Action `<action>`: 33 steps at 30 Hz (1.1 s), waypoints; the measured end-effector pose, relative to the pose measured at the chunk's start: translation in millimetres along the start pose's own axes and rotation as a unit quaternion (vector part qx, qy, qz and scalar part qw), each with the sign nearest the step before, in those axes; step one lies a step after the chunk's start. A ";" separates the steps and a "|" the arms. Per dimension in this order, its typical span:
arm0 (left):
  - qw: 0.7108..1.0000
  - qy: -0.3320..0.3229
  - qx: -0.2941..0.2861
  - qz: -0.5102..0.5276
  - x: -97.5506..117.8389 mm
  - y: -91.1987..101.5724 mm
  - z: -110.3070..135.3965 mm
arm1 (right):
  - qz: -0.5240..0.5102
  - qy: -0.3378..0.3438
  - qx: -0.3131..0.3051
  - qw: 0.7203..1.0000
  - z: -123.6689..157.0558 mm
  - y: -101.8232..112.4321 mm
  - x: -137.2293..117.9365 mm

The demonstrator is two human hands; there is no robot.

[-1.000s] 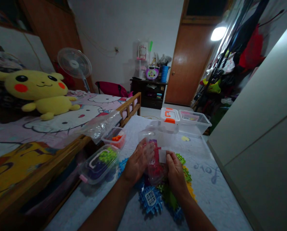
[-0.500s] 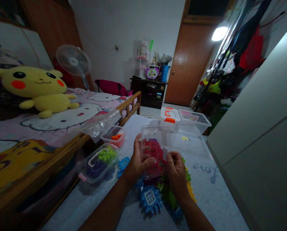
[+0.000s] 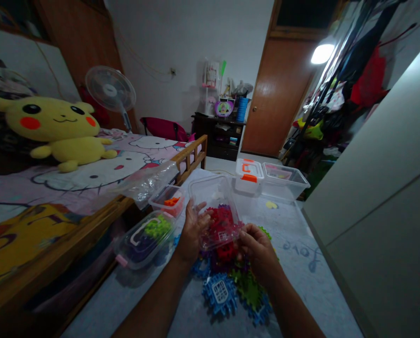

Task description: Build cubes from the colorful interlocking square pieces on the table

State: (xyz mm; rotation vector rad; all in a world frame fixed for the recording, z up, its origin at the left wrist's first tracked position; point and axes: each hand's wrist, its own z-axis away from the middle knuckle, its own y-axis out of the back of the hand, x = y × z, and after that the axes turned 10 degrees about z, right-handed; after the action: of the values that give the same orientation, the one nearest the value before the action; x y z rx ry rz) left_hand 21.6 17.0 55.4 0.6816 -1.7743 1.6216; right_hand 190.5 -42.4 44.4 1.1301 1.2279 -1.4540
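Observation:
A clear plastic box (image 3: 215, 185) is tilted between my two hands above the table. Red toy pieces (image 3: 221, 220) show in or through it; its clear walls make it hard to tell which. My left hand (image 3: 194, 230) supports the box's left side, fingers partly stretched along it. At the lower right corner, my right hand (image 3: 257, 246) pinches the rim between thumb and fingers. Below lie interlocking toy pieces: a blue piece with a white window (image 3: 219, 290), green pieces (image 3: 247, 286) and more red ones. My right hand covers part of this pile.
To the left stand a lidded clear box (image 3: 139, 251) with green and purple pieces and a small tub (image 3: 156, 202) with orange pieces. Farther back are a box with orange clips (image 3: 248, 183) and a long clear bin (image 3: 290, 183). A wooden bed rail (image 3: 192, 155) borders the table.
The clear box has tipped and shifted slightly left, its top leaning away. My left fingers have spread from their earlier grip. More of the red and green pieces below shows.

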 end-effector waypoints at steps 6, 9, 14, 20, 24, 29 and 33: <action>0.998 0.008 -0.029 0.054 -4.8 4.4 -6.0 | -0.083 -0.057 0.038 0.994 -10.3 -1.8 -17.7; 0.999 -0.025 -0.008 0.019 -9.8 10.1 -11.2 | -0.102 -0.060 0.058 0.991 -27.4 0.8 -30.4; 0.971 -0.130 0.022 -0.197 -16.1 21.1 -17.5 | -0.126 -0.043 0.100 0.986 -84.1 -2.0 -40.4; 0.934 -0.143 -0.008 -0.328 -24.3 28.5 -22.9 | -0.135 -0.075 0.142 0.978 -164.3 -24.6 -23.4; 0.912 -0.146 -0.018 -0.383 -25.4 29.3 -25.6 | -0.127 -0.085 0.171 0.973 -200.8 -32.9 -8.1; 0.901 -0.169 -0.015 -0.399 -25.7 30.8 -27.4 | -0.119 -0.086 0.199 0.969 -226.1 -31.8 2.4; 0.859 -0.192 -0.033 -0.474 -30.3 34.3 -28.2 | -0.120 -0.093 0.224 0.963 -239.7 -30.4 4.2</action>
State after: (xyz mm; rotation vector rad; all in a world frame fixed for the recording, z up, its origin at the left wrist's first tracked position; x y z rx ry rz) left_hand 19.5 47.5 11.2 1.6119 -1.3312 0.7621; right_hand 182.1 198.2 23.8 1.1278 0.9528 -2.0472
